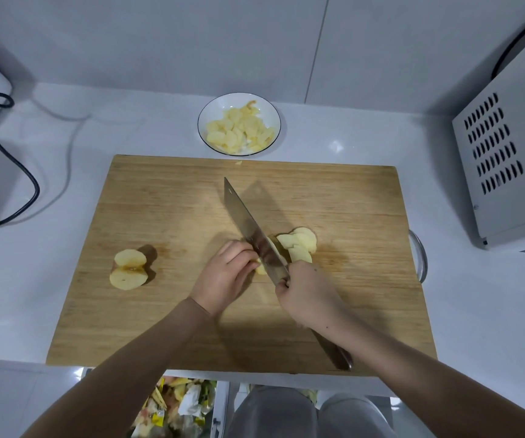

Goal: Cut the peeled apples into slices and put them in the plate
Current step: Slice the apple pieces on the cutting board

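Two hands meet on the cutting board point(175, 200). The left hand point(226, 273) curls its fingers onto the peeled apple piece point(261, 269), and the right hand point(305, 295) grips the cleaver point(254, 232), whose blade hides most of the fruit. Cut slices point(300, 243) lie just right of the blade, and an apple chunk point(128, 269) lies well to the left. A plate point(220, 105) holding slices stands behind the board, with a microwave point(507, 172) to the right.

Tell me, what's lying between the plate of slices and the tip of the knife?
In the head view, mostly bare cutting board. One tiny apple scrap sits at the board's far edge, just in front of the plate and beyond the knife.
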Available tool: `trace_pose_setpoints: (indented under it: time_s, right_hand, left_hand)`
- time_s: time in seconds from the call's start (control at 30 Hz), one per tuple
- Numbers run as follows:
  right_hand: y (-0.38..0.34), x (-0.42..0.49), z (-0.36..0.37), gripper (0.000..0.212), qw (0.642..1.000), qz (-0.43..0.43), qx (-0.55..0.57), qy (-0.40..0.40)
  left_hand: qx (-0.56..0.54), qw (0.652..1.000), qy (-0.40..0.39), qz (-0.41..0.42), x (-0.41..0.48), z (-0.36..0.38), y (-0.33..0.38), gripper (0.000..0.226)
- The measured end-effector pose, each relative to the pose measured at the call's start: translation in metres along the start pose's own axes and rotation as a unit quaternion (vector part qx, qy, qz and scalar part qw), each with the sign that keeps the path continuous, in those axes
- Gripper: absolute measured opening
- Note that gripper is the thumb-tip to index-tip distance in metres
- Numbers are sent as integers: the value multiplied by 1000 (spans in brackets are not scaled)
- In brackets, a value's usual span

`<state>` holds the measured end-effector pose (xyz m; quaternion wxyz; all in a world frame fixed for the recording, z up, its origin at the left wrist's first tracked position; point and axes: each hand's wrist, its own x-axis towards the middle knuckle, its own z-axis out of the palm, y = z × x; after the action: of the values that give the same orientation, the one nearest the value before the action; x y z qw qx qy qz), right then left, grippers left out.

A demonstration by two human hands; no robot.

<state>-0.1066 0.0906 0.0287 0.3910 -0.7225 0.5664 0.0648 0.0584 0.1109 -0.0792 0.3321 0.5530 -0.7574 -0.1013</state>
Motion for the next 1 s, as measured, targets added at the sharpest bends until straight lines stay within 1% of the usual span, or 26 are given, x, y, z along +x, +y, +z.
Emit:
trace_pose_setpoints:
  time_s: [0.2,0.33,0.53,0.77,0.9,1.0]
  right_hand:
    - [-2,9,4,14,1000,14,25,0]
    - [1,-1,-3,17,1000,1,16,14]
    - [-1,-8,-7,16,1000,-13,8,13]
    - [-2,-9,-8,14,1000,-8,3,4]
    - [-4,-6,-9,17,1000,0,-1,-7]
    - [-5,-2,-6,16,1000,3,-3,-11]
  left_hand:
    - [2,1000,-2,0,-2,-1,0,14]
    - [2,1000,2,-2,-1,-3,1,17]
    - [4,1000,3,-11,-3,-2,2,19]
    - [1,1000,1,-14,-4,-1,0,19]
    - [-4,1000,8,-11,-4,-1,0,17]
    - [-5,1000,10,-6,-5,-1,0,16]
